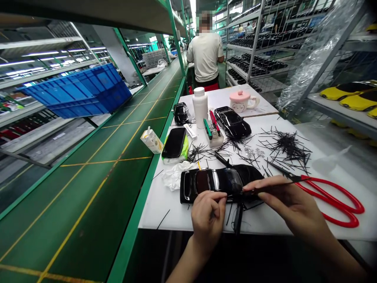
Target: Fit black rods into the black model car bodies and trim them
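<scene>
A black model car point(219, 179) lies before me on the white table, its doors standing open on both sides. My left hand point(208, 210) is closed in a pinch at the car's near side; whatever its fingertips hold is too small to make out. Close by, my right hand point(290, 200) grips a slim black tool, seemingly tweezers point(277, 185), its tip at the near door opening. Red-handled scissors point(332, 192) lie beside and partly behind that hand. Thin black strips point(287, 145) form a loose pile beyond the car, with more strips scattered around.
Behind the car stand a white bottle point(200, 108), a pen holder point(216, 140), another black model car point(232, 122) and a pink-lidded mug point(240, 102). A phone point(174, 142) and drink carton point(151, 140) sit left, beside a green conveyor point(97, 196). A person point(205, 57) stands ahead.
</scene>
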`<action>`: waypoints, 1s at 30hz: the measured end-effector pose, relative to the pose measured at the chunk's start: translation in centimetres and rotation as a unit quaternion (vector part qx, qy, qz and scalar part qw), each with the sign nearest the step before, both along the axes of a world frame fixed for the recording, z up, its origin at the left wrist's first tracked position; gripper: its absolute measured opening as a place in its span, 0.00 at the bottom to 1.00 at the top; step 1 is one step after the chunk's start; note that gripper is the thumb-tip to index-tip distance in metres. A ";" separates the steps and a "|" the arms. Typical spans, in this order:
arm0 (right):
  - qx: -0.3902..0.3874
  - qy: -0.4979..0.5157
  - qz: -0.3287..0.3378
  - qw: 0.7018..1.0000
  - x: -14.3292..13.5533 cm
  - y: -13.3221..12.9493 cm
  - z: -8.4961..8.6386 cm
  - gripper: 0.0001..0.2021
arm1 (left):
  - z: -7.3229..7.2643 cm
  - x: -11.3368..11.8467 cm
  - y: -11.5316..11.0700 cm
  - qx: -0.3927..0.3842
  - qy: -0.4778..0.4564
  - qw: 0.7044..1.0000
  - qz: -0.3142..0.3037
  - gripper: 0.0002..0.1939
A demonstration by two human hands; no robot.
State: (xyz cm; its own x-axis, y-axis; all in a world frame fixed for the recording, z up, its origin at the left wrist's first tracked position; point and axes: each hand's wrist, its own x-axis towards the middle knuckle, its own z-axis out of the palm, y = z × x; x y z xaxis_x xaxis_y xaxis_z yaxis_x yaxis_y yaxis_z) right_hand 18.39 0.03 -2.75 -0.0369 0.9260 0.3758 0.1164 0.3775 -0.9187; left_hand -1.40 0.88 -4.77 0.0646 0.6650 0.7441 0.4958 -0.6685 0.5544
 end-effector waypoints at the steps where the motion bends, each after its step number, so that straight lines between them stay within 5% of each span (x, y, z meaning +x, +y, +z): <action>1: -0.009 0.003 -0.002 1.000 -0.2 0.0 -0.1 0.07 | 0.0 0.0 0.0 0.002 -0.001 1.000 -0.001 0.19; 30: -0.024 0.020 0.022 0.999 -0.2 0.3 -0.4 0.06 | 0.0 -0.1 -0.2 0.001 0.006 1.000 -0.007 0.20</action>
